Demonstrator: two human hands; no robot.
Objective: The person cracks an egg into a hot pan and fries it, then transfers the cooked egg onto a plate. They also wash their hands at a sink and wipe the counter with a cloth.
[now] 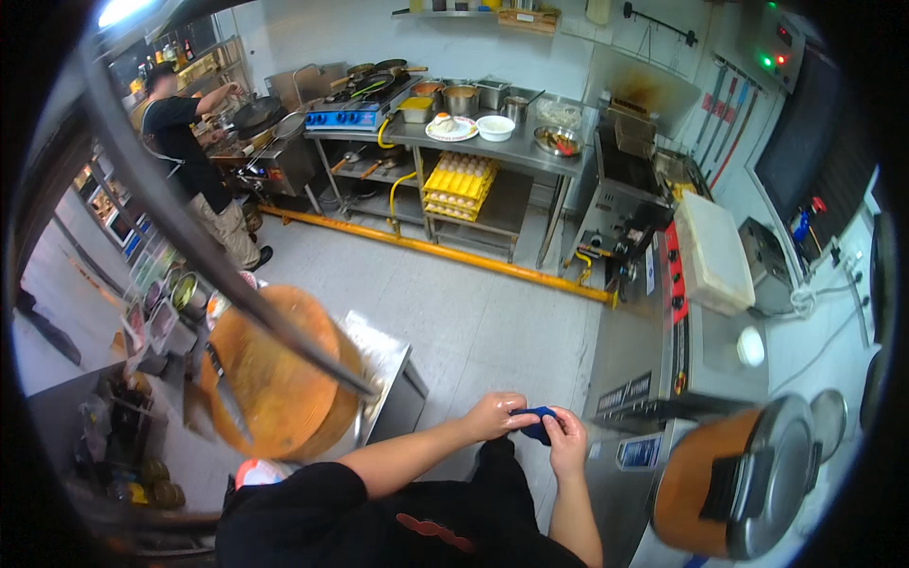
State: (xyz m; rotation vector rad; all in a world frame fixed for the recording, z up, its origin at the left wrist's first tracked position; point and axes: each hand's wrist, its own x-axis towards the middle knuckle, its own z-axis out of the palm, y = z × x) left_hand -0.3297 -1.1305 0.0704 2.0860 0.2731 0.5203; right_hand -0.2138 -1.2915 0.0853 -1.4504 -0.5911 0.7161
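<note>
My left hand (496, 417) and my right hand (568, 434) meet in front of my body, above the floor. Between them they pinch a small, crumpled dark blue item (537, 429), either a cloth or a glove; I cannot tell which. Fingers of both hands cover part of it. The skin of my hands looks wet. To my left, a thick round wooden chopping block (298, 362) stands on a metal table (390, 355). A kitchen knife (229, 397) lies flat near the block's left edge.
A grey pole (213, 266) slants past the block. At right stand a large lidded pot (717, 468) and a steel appliance (639, 341). A yellow gas pipe (440, 246) runs low along the far counter (412, 131). Far left, a person (181, 128) holds a wok (256, 117).
</note>
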